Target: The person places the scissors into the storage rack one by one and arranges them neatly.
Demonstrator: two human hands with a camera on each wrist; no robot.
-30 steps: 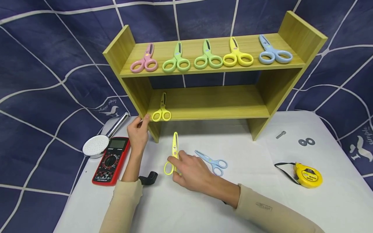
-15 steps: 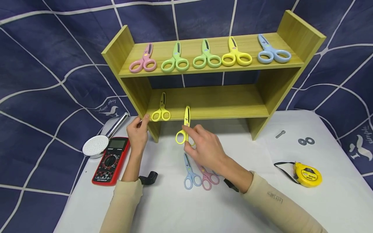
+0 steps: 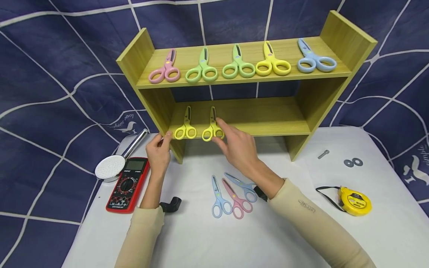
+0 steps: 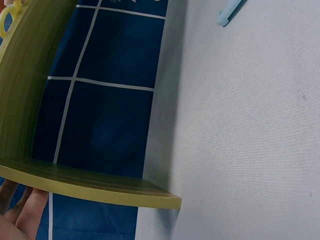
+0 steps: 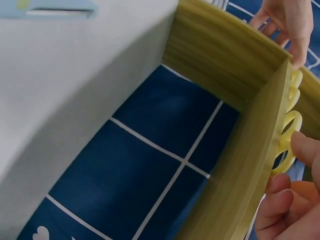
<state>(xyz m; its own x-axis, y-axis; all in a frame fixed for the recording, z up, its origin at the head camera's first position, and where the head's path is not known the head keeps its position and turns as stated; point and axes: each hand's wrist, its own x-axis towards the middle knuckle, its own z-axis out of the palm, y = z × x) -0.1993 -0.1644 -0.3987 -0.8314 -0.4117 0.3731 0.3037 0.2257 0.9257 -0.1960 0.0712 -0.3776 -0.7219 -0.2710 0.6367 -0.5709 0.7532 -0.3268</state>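
Note:
My right hand (image 3: pixel 240 147) pinches the handles of yellow scissors (image 3: pixel 212 123) at the front edge of the wooden shelf's lower board (image 3: pixel 261 128). The blades lie back over the board, pointing to the rear. To the left, a second pair of yellow scissors (image 3: pixel 186 126) lies on the same board. With thumb in front and fingers along the outside, my left hand (image 3: pixel 159 152) grips the shelf's left side panel (image 3: pixel 151 108); its fingers (image 4: pixel 32 212) show beneath the panel in the left wrist view. Below the right hand, blue scissors (image 3: pixel 218 197) and pink scissors (image 3: pixel 236 199) lie on the table.
More blue scissors (image 3: pixel 242 184) lie partly behind the right wrist. Several scissors line the top board (image 3: pixel 254 48). A multimeter (image 3: pixel 128 186) and shower head (image 3: pixel 110 166) stay left. A tape measure (image 3: pixel 353 201), bolt (image 3: pixel 323 154) and washers (image 3: pixel 348 163) lie right.
My right hand has carried the yellow scissors from the table up and back onto the lower board, uncovering the blue and pink scissors. My left hand has stayed at the side panel.

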